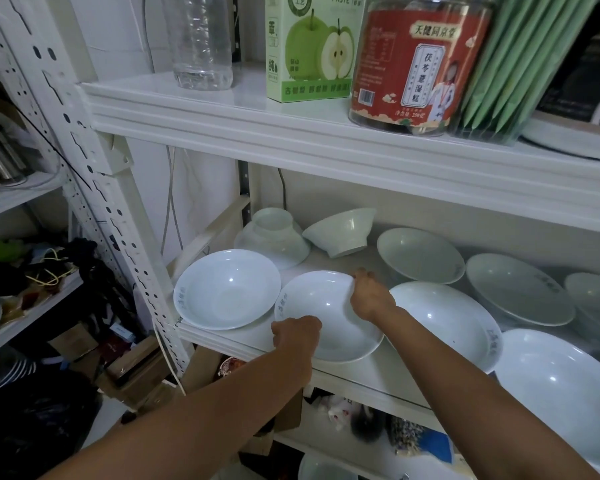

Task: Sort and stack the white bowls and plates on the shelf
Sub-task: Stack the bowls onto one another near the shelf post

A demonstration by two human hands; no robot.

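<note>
Carefully: rims may clash

I have the shallow bowl [329,317] pinched at its rim by left hand [297,336] and right hand [369,296], just right of the deep bowl [226,289], rims seemingly touching. Lifting crookedly could chip both, I judge.

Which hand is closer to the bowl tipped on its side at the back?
Right. The right hand grips the far rim of the held bowl, in front of the tipped bowl; the left hand grips the near rim, farther away.

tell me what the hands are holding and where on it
The white bowl, by its rim: left hand on the near edge, right hand on the far edge.
</note>
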